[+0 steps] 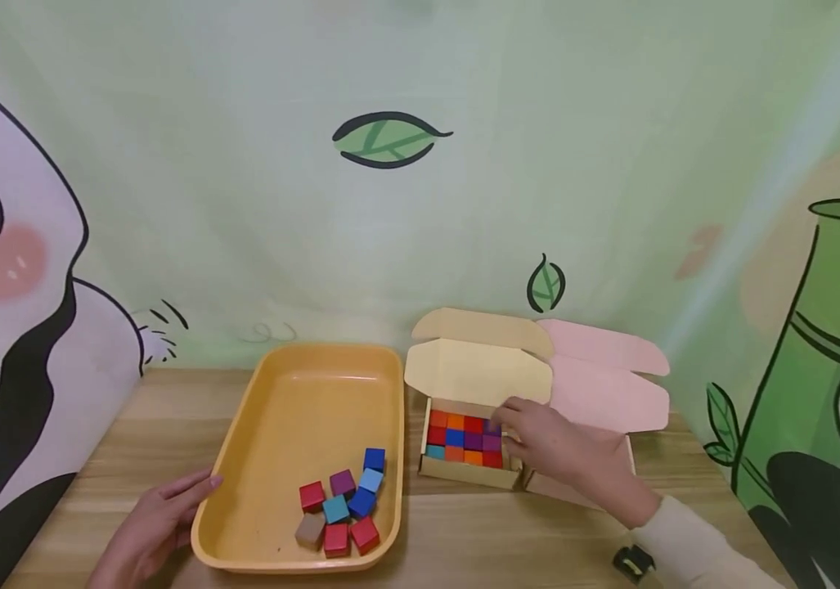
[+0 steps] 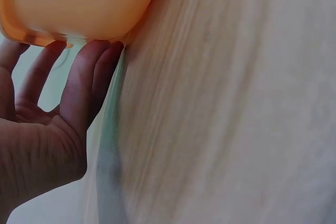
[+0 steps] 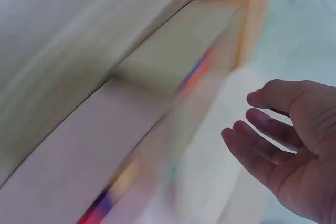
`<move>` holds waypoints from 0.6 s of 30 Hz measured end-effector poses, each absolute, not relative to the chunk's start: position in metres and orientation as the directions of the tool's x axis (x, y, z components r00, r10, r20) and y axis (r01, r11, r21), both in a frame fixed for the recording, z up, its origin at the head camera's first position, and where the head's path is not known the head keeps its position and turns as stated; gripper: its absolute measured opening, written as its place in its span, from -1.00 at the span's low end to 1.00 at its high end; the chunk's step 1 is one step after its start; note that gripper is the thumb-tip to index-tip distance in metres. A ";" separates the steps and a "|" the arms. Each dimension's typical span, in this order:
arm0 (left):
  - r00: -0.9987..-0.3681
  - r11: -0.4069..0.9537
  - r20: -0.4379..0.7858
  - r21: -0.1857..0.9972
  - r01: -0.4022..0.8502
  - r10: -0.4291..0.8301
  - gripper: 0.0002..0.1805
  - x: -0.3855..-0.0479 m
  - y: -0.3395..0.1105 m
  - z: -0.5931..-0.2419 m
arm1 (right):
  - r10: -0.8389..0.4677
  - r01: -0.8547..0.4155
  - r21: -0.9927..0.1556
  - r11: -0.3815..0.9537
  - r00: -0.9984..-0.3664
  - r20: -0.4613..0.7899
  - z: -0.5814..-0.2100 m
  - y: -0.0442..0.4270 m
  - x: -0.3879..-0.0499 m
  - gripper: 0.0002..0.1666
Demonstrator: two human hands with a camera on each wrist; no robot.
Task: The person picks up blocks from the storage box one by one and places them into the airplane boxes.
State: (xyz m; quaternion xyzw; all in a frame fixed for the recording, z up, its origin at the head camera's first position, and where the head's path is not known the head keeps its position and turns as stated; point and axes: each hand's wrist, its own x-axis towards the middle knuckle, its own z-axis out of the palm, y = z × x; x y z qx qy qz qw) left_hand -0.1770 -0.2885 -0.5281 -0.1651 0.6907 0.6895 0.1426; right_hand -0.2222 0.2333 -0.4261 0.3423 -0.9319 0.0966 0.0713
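My left hand (image 1: 158,523) is at the left side of a yellow-orange tray (image 1: 239,442), its fingers extended and touching the tray's edge. In the left wrist view, the fingertips (image 2: 89,48) meet the tray wall (image 2: 94,3). Several coloured cubes (image 1: 336,509) lie loose in the tray's near right corner. My right hand (image 1: 548,438) hovers over the right side of a small pale yellow box (image 1: 464,470), where rows of coloured cubes (image 1: 455,438) sit. Its fingers are spread and loosely bent in the right wrist view, with nothing seen between them.
A pink box (image 1: 567,487) stands against the yellow one's right side, partly hidden by my right arm. Both lids, yellow (image 1: 474,368) and pink (image 1: 604,393), are flipped back toward the printed backdrop (image 1: 464,229). A small black object (image 1: 633,563) is by the right sleeve.
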 end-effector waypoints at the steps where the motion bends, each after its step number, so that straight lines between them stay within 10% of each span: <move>1: -0.907 -0.004 -0.420 0.907 -0.420 -0.036 -0.14 -0.178 -0.289 -0.527 | -0.648 -0.672 -0.140 0.728 -0.740 0.182 -0.421 0.216 -0.223 -0.79; 18: -0.915 -0.001 -0.403 0.915 -0.403 -0.010 -0.16 -0.179 -0.291 -0.525 | -0.848 -0.896 -0.096 0.434 -0.370 -0.381 -0.428 -0.026 -0.249 -0.58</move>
